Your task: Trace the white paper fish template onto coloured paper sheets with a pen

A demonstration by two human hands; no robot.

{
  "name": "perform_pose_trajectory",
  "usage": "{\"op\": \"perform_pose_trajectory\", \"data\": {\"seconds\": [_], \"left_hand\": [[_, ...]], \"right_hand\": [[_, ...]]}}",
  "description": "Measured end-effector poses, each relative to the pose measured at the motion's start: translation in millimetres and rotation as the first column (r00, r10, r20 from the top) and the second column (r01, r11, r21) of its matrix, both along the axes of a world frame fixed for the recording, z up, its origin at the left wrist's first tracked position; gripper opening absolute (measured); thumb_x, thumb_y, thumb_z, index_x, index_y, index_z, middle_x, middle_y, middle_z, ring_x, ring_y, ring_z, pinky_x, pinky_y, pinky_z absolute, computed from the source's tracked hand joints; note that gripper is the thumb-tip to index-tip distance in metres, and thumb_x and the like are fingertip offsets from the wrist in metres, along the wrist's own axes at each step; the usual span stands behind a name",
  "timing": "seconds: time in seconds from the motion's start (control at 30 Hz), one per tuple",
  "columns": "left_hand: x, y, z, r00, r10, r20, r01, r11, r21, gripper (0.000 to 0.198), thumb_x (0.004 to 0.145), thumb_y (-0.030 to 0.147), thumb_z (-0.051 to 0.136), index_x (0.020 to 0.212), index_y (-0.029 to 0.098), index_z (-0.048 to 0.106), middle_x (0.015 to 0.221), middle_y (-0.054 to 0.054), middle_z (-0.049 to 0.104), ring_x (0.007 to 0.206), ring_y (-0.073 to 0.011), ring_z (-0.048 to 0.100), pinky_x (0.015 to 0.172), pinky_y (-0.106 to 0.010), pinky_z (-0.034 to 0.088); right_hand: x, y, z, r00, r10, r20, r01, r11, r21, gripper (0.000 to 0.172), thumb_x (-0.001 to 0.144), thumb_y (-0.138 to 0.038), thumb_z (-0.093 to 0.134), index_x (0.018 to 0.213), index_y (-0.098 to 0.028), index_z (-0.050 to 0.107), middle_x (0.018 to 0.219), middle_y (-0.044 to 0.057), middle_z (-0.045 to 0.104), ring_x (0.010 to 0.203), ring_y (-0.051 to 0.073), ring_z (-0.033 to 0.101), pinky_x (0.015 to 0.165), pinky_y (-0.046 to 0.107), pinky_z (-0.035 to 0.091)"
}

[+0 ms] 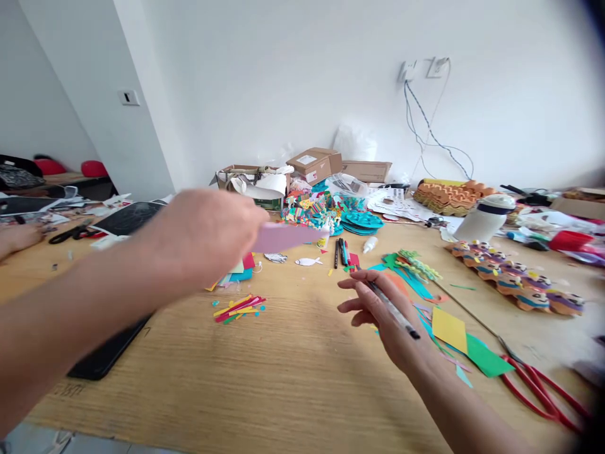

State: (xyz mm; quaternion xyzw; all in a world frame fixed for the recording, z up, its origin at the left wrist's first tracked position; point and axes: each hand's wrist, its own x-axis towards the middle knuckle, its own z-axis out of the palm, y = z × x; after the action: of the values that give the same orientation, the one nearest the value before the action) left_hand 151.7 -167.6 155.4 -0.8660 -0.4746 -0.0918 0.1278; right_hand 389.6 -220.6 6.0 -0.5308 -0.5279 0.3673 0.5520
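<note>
My left hand (pixel 208 230) is raised above the table, its fingers closed on a lilac sheet of paper (pixel 290 238) that reaches out to the right. The hand is slightly smeared by motion. Lower down, my right hand (pixel 378 309) holds a clear-barrelled pen (pixel 393 309) between thumb and fingers, the other fingertips stretched out. Beyond the hands lie a white fish cut-out (pixel 309 261) and several marker pens (pixel 341 252). Below the left hand is a bundle of coloured paper strips (pixel 240 309). Yellow paper (pixel 449 328) and green paper (pixel 489 356) lie beside my right wrist.
Red-handled scissors (pixel 539 388) lie at the right, near a painted egg carton (pixel 517 277) and a white bottle (pixel 486 217). Cardboard boxes (pixel 316 165) and craft pieces crowd the back by the wall. Another person's hand (pixel 21 239) rests at the far left. A black tablet-like object (pixel 111 347) lies under my left arm.
</note>
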Motion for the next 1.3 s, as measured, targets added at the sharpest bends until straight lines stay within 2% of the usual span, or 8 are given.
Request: {"op": "perform_pose_trajectory", "data": {"seconds": [0.17, 0.27, 0.47, 0.63, 0.73, 0.9, 1.13, 1.3], "left_hand": [[27.8, -52.7, -72.5, 0.879, -0.411, -0.241, 0.409, 0.91, -0.061, 0.023, 0.072, 0.009, 0.042, 0.084, 0.02, 0.058, 0.075, -0.007, 0.058, 0.063, -0.0192, 0.052, 0.053, -0.031, 0.04], [43.2, -71.2, -108.7, 0.734, -0.631, -0.251, 0.629, 0.771, -0.099, 0.022, 0.072, 0.006, 0.043, 0.087, 0.014, 0.059, 0.071, -0.009, 0.055, 0.056, -0.0185, 0.049, 0.041, -0.029, 0.034], [72.0, -87.3, -147.7, 0.688, -0.713, -0.137, 0.687, 0.7, -0.195, 0.022, 0.078, 0.012, 0.045, 0.092, 0.004, 0.058, 0.07, -0.013, 0.055, 0.051, -0.0195, 0.052, 0.029, -0.028, 0.022], [80.4, -91.7, -161.1, 0.617, -0.786, -0.026, 0.754, 0.601, -0.265, 0.013, 0.08, 0.016, 0.047, 0.089, 0.012, 0.055, 0.066, -0.008, 0.056, 0.049, -0.0177, 0.054, 0.029, -0.029, 0.022], [76.5, -89.2, -153.5, 0.6, -0.8, 0.001, 0.761, 0.57, -0.309, 0.011, 0.084, 0.024, 0.046, 0.09, 0.018, 0.053, 0.071, -0.006, 0.058, 0.051, -0.0179, 0.055, 0.032, -0.03, 0.029], [61.7, -72.6, -134.4, 0.578, -0.815, 0.036, 0.733, 0.499, -0.462, 0.012, 0.082, 0.026, 0.053, 0.093, 0.021, 0.052, 0.082, -0.003, 0.06, 0.07, -0.0183, 0.058, 0.056, -0.029, 0.045], [43.4, -32.9, -167.1, 0.718, -0.689, 0.101, 0.65, 0.612, -0.451, 0.05, 0.07, 0.032, 0.069, 0.115, 0.022, 0.049, 0.127, -0.013, 0.044, 0.118, -0.0296, 0.04, 0.095, -0.041, 0.037], [37.0, -14.1, -184.3, 0.788, -0.614, 0.044, 0.529, 0.64, -0.558, 0.067, 0.074, 0.044, 0.062, 0.133, 0.027, 0.034, 0.142, -0.017, 0.025, 0.129, -0.0369, 0.022, 0.1, -0.057, 0.023]], "right_hand": [[-10.4, -26.2, -8.5, 0.966, -0.033, -0.257, -0.01, 0.986, -0.164, 0.039, 0.082, -0.052, 0.039, 0.104, -0.021, 0.045, 0.1, 0.01, 0.06, 0.071, 0.019, 0.066, 0.05, 0.026, 0.053], [-1.6, -36.2, -24.8, 0.941, -0.16, -0.3, 0.082, 0.963, -0.256, 0.041, 0.082, -0.053, 0.036, 0.103, -0.019, 0.046, 0.091, 0.011, 0.064, 0.074, 0.022, 0.066, 0.054, 0.03, 0.054], [27.9, -56.3, -36.1, 0.981, -0.185, -0.05, 0.162, 0.939, -0.304, 0.035, 0.079, -0.045, 0.046, 0.104, -0.021, 0.045, 0.106, 0.015, 0.064, 0.089, 0.028, 0.064, 0.057, 0.033, 0.052], [38.8, -53.9, -46.9, 0.941, -0.067, 0.333, 0.135, 0.974, -0.185, 0.025, 0.072, -0.027, 0.053, 0.095, -0.023, 0.046, 0.102, 0.01, 0.064, 0.072, 0.02, 0.064, 0.053, 0.029, 0.048], [41.5, -41.7, -58.8, 0.859, -0.076, 0.506, 0.173, 0.974, -0.146, 0.022, 0.073, -0.02, 0.045, 0.094, -0.022, 0.044, 0.087, 0.006, 0.065, 0.054, 0.014, 0.059, 0.043, 0.024, 0.04], [47.1, -21.9, -54.0, 0.653, -0.019, 0.757, 0.117, 0.99, -0.076, 0.019, 0.075, -0.015, 0.037, 0.089, -0.02, 0.049, 0.072, 0.002, 0.063, 0.062, 0.016, 0.058, 0.053, 0.026, 0.041], [46.1, -2.4, -29.2, 0.549, 0.14, 0.824, -0.1, 0.99, -0.102, 0.024, 0.071, -0.006, 0.037, 0.084, -0.018, 0.053, 0.081, 0.004, 0.065, 0.071, 0.014, 0.059, 0.062, 0.023, 0.042], [40.2, 15.5, -28.4, 0.47, 0.177, 0.865, -0.193, 0.977, -0.094, 0.03, 0.068, -0.002, 0.036, 0.086, -0.018, 0.053, 0.081, 0.003, 0.064, 0.071, 0.014, 0.059, 0.062, 0.021, 0.041]]}}
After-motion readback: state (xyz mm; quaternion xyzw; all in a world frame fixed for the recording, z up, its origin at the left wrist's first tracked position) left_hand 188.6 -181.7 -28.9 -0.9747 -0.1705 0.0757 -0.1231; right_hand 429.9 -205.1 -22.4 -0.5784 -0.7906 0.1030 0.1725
